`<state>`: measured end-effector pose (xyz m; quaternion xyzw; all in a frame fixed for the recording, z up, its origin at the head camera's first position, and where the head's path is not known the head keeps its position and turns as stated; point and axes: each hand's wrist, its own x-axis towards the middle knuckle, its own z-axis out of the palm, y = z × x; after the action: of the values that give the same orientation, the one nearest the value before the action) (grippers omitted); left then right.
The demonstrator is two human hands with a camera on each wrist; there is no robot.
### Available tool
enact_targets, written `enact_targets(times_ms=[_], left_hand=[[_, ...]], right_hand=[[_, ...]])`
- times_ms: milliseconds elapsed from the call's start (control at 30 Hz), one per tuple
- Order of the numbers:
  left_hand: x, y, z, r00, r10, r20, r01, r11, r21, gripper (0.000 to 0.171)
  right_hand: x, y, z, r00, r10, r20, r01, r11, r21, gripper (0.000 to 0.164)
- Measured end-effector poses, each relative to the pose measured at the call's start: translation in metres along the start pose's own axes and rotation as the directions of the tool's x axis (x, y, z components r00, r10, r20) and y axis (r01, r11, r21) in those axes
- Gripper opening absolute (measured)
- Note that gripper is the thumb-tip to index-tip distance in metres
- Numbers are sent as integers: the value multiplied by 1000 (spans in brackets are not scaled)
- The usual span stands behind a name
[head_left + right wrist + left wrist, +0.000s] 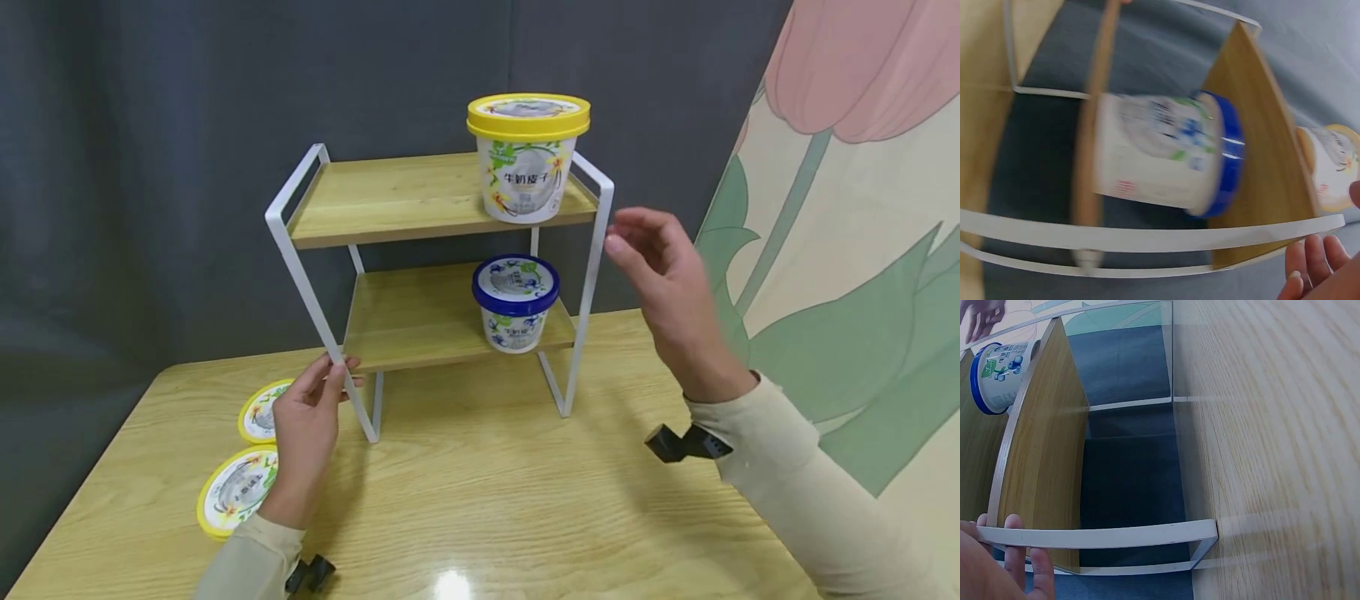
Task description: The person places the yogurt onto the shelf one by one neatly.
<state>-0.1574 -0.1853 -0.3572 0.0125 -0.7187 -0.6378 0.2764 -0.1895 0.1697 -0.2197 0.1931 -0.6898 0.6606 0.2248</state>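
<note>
Left hand (309, 417): fingers pinching the rack's (420, 317) left post (305, 283)
Right hand (672, 292): fingers loose, gripping nothing, just beside the right post (587, 296)
Rack: up on the worktop (480, 492), likely stiff and light; grab both posts!
Yellow tub (525, 171): perched on top, could slide, stay level!

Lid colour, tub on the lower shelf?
Blue rim on the lid, white printed top; clearest in the head view.

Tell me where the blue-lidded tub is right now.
In the head view, the blue-lidded tub sits toward the right of the lower wooden shelf, below the yellow-lidded tub on the upper shelf.
</note>
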Motion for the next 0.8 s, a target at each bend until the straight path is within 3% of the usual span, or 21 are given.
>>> enact_targets(times_ms=[167, 467, 667, 800], left_hand=[[0, 1, 0, 1000, -12, -11, 12, 1000, 11, 26], [0, 1, 2, 1000, -13, -14, 13, 1000, -4, 26], [-2, -1, 5, 1000, -7, -14, 7, 1000, -9, 27], [0, -1, 4, 1000, 11, -26, -12, 1000, -28, 27]], right_hand=[[-30, 28, -5, 995, 91, 52, -78, 976, -203, 35], [-52, 68, -5, 967, 246, 66, -227, 950, -216, 38], [-59, 84, -6, 960, 274, 62, -244, 921, -302, 35], [-59, 98, -3, 953, 291, 81, -254, 918, -305, 31]])
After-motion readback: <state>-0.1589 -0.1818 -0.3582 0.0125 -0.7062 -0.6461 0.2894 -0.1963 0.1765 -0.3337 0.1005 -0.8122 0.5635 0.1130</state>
